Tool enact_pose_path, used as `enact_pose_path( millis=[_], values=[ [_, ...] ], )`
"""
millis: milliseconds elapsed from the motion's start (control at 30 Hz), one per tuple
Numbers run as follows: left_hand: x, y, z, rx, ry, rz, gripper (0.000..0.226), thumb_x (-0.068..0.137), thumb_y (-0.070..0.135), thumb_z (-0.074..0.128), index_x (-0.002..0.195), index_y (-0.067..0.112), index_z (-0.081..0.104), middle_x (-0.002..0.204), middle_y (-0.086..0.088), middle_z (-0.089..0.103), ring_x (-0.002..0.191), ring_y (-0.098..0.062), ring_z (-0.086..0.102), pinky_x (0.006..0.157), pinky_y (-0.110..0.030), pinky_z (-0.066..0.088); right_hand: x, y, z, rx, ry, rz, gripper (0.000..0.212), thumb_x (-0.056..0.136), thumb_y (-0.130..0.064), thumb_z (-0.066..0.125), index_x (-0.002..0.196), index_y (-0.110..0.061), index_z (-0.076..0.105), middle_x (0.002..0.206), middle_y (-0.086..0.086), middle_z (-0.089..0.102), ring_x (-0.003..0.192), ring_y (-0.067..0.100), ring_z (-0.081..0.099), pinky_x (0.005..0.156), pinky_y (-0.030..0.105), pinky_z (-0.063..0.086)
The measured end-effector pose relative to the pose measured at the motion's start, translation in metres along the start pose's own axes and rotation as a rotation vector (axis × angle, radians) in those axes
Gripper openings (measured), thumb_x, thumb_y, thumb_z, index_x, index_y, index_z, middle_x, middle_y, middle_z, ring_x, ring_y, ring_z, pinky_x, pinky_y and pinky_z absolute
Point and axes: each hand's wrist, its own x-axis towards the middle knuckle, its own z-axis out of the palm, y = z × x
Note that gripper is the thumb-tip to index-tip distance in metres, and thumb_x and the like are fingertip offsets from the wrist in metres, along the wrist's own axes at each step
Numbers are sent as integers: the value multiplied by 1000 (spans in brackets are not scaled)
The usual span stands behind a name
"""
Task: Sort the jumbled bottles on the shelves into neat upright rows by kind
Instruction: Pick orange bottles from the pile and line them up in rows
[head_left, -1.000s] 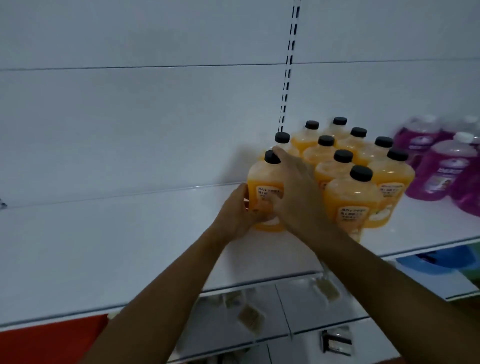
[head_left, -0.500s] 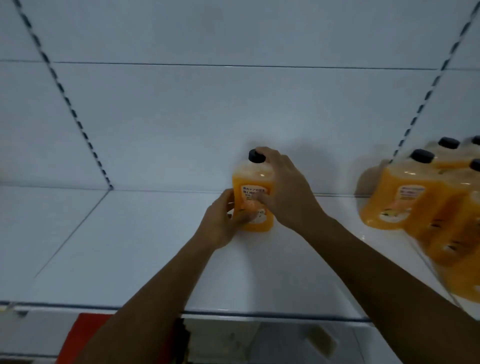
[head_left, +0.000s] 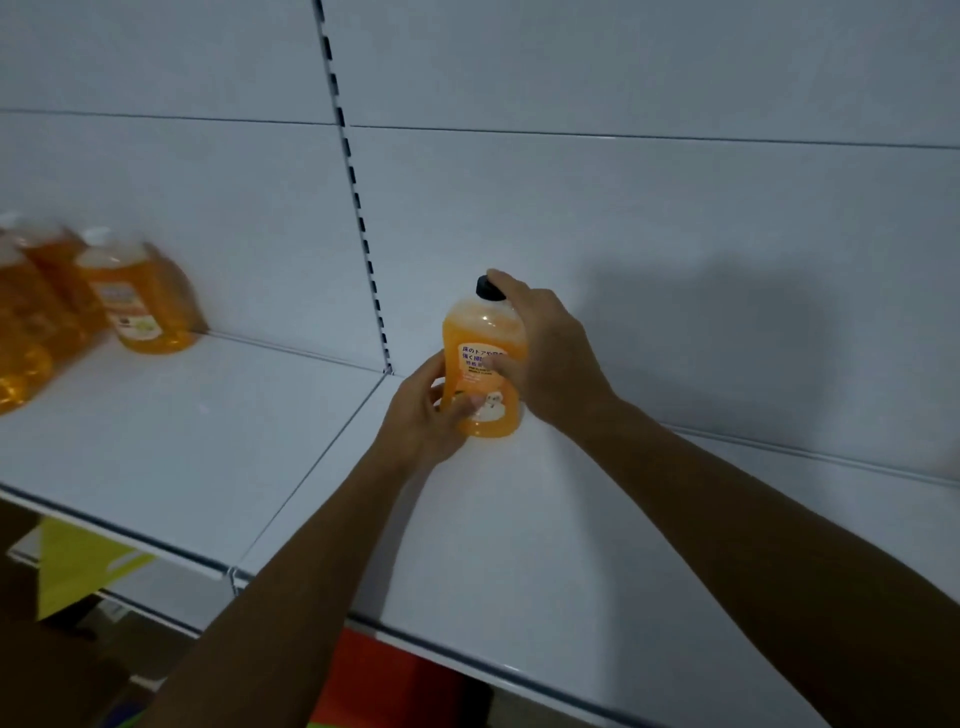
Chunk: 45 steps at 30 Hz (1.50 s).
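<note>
White back panel behind the shelf, slotted upright, red box and yellow sheet below the shelf's front edge

Dim, bluish light; blurred left edge

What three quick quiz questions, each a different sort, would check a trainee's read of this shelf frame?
1. True or false: the orange bottle is lying on its side.
2. Which hand covers the black cap? A. left hand B. right hand
3. Fill in: the blurred orange bottles with white caps stand to the ___ of the slotted upright.

Key: 1. False, it is upright at the back of the white shelf, held by both hands. 2. B. 3. left.
</note>
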Motion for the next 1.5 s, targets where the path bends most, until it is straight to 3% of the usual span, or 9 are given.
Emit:
enact_pose_path(
  millis=[233, 433, 533, 667, 767, 1033, 1200, 1367, 1500],
  values=[
    [27, -24, 4, 92, 15, 3, 49, 85, 44, 60, 129, 23, 54, 118, 10, 65, 106, -5, 63, 90, -26, 54, 17, 11, 16, -33, -16, 19, 73, 79, -10, 67, 141, -32, 36, 133, -3, 51, 119, 18, 47, 98, 36, 44],
    [20, -21, 17, 294, 48, -56, 43, 94, 46, 54, 129, 21, 52, 117, 8, 65, 95, -9, 62, 81, -21, 51, 7, 3, 21, -144, 69, 91, 74, 88, -17, 65, 147, -39, 25, 139, -5, 44, 123, 23, 46, 87, 42, 48],
    [0, -12, 32, 525, 112, -162, 31, 93, 38, 59, 117, 19, 53, 106, 6, 62, 88, -11, 57, 74, -20, 41, 0, 1, 22, -184, 66, 89, 83, 88, -10, 62, 153, -32, 15, 151, -3, 35, 131, 25, 42, 98, 44, 46],
    [-43, -5, 51, 408, 282, -131, 39, 90, 32, 64, 124, 16, 52, 120, -2, 60, 105, -18, 57, 85, -26, 40, -26, 1, 7, 73, 32, 125, 88, 89, -15, 61, 154, -27, 2, 160, 5, 18, 146, 25, 19, 115, 49, 30],
    [-59, 9, 79, 364, 304, -105, 46, 93, 32, 59, 135, 19, 46, 137, -2, 54, 122, -23, 52, 101, -33, 40, -59, 7, -22, 188, 147, 202, 79, 92, -19, 61, 153, -23, 12, 157, 3, 26, 143, 25, 29, 111, 48, 36],
    [-65, 65, 236, 276, -162, 83, 51, 91, 31, 64, 137, 20, 46, 138, 5, 53, 120, -12, 53, 99, -28, 44, -150, 49, -172, -173, 300, 340, 67, 93, -23, 58, 151, -18, 25, 154, 2, 31, 142, 19, 26, 110, 28, 24],
    [-81, 98, 344, 152, -451, 149, 65, 89, 34, 67, 145, 19, 37, 146, 3, 46, 128, -15, 47, 106, -39, 43, -204, 74, -253, -433, 479, 465, 71, 88, -20, 63, 149, -16, 28, 158, 7, 21, 146, 25, 12, 111, 27, 10],
    [-73, 107, 393, 114, -577, 82, 101, 67, 59, 70, 147, 12, 29, 145, -6, 46, 130, -24, 47, 104, -48, 44, -232, 90, -270, -312, 510, 651, 80, 88, -15, 61, 152, -20, 14, 160, 9, 9, 147, 26, 5, 117, 37, 15],
    [-66, 108, 411, 75, -627, 29, 79, 82, 27, 71, 147, 14, 30, 134, 7, 47, 123, -15, 50, 105, -33, 43, -245, 97, -269, -303, 546, 690, 81, 89, -17, 62, 153, -16, 13, 158, 7, 15, 146, 24, 10, 117, 32, 14]
  ],
)
